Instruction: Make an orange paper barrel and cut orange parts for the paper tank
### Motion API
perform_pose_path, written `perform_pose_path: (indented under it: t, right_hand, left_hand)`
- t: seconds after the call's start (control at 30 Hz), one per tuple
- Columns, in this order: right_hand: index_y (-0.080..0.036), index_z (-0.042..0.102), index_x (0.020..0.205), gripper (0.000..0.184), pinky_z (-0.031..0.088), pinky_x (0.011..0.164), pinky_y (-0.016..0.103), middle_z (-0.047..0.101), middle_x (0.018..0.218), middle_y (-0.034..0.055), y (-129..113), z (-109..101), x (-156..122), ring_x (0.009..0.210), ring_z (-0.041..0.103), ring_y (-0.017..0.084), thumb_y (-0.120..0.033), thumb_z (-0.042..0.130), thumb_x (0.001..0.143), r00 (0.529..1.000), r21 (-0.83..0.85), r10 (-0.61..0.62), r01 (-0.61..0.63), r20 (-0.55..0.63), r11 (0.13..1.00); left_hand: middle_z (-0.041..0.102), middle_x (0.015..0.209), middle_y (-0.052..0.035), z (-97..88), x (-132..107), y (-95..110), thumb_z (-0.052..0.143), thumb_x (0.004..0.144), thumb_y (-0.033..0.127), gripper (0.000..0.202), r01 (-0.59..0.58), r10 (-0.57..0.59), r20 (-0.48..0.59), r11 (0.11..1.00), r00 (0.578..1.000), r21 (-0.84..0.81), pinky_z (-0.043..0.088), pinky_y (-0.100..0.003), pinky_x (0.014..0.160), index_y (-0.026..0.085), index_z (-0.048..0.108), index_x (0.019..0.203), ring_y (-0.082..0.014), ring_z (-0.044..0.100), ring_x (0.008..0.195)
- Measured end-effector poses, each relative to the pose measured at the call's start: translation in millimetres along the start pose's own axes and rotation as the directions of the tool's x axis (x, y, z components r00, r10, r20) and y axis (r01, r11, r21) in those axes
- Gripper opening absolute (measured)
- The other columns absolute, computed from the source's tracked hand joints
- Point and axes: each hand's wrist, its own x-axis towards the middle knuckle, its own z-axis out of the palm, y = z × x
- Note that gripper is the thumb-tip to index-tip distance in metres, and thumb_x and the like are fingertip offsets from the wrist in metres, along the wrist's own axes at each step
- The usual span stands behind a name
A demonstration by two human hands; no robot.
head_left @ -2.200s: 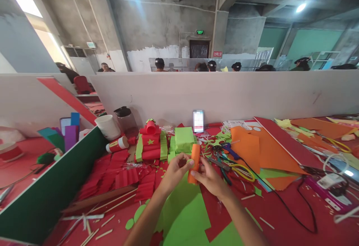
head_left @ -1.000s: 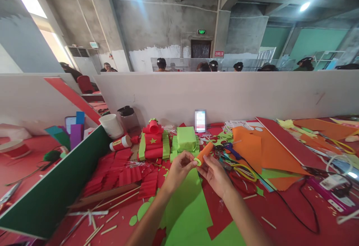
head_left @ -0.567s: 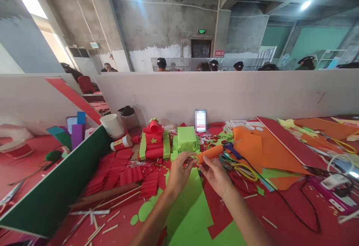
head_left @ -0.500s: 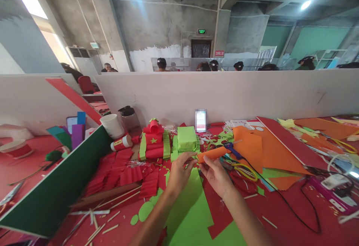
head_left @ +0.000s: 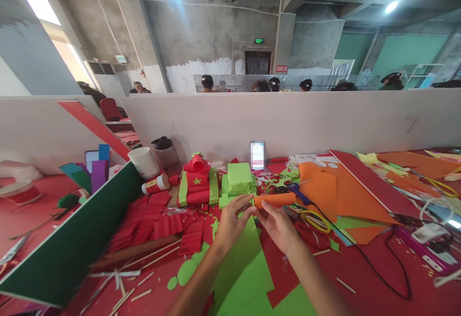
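An orange paper roll (head_left: 277, 200) lies nearly level between my hands. My right hand (head_left: 277, 224) grips it near its left end, thumb on the front and fingers beneath. My left hand (head_left: 233, 220) has its fingers closed at the left tip, where a bit of light green shows; exactly what it pinches is partly hidden. Just behind my hands stands a light green paper-wrapped box (head_left: 240, 179) on pleated green strips. To its left is a red and green paper model (head_left: 198, 181) with a yellow star. Under my hands lies a light green sheet (head_left: 241, 268).
A blue glue gun (head_left: 299, 193) and yellow-handled scissors (head_left: 317, 221) lie right of the roll, near orange sheets (head_left: 355, 200). Pleated red paper (head_left: 144, 222) and wooden sticks are on the left, beside a green board (head_left: 75, 239). A phone (head_left: 257, 155) leans against the partition. People sit beyond.
The right end of the orange roll has swung down, from tilted upward to nearly level. My hands have stayed almost in place, turning slightly with it.
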Motion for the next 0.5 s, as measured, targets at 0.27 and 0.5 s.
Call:
perform_pose_path:
  t: [0.27, 0.5]
  right_hand:
    - [-0.019, 0.073, 0.094, 0.029, 0.054, 0.090, 0.031, 0.076, 0.096, 0.0040, 1.6, -0.8, -1.4, 0.093, 0.068, 0.018, -0.020, 0.085, 0.067, 1.000, -0.101, -0.014, 0.016, 0.017, 0.995]
    - [-0.022, 0.072, 0.092, 0.026, 0.054, 0.087, 0.035, 0.074, 0.101, 0.0034, 2.4, 0.1, -0.3, 0.096, 0.067, 0.021, -0.028, 0.083, 0.069, 0.997, -0.078, -0.070, 0.071, 0.010, 0.994]
  left_hand:
    - [0.072, 0.106, -0.0083, 2.2, 1.0, -5.2, 0.066, 0.086, 0.035, 0.036, 0.040, -0.041, -0.042, 0.999, 0.998, -0.024, 0.058, -0.031, 0.082, 0.021, 0.068, 0.118, -0.0206, 0.069, 0.092]
    - [0.072, 0.116, -0.0071, 6.0, 0.1, -7.2, 0.065, 0.085, 0.036, 0.039, 0.134, -0.138, -0.039, 0.987, 0.990, -0.089, 0.055, -0.037, 0.093, 0.021, 0.067, 0.121, -0.0243, 0.069, 0.102]
